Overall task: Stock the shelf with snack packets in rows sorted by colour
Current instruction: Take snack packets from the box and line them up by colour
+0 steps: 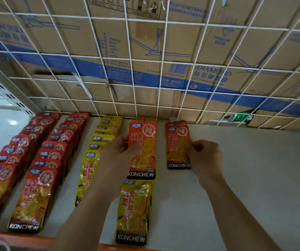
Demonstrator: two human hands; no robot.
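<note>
Your left hand (pixel 116 154) grips an orange packet (pixel 142 154), thumb on its face and fingers curled behind its left edge. You hold it up over the back half of the second yellow row (pixel 134 209), hiding part of that row. Your right hand (pixel 206 156) pinches the right edge of the top packet of a small orange stack (pixel 176 142). That stack lies at the back of the shelf (pixel 254 178), just in front of the wire grid (pixel 163 60) and apart from the yellow packets, to their right. To the left, four rows run front to back, the packets overlapping like tiles: a red row (pixel 6 167) at far left, a second red row (pixel 44 171), then the first yellow row (pixel 98 142), partly behind your left wrist, and the second beside it. Behind the grid stand cardboard boxes (pixel 109 42) with blue print and ceiling-fan drawings. An orange lip (pixel 28 240) edges the shelf's front
</note>
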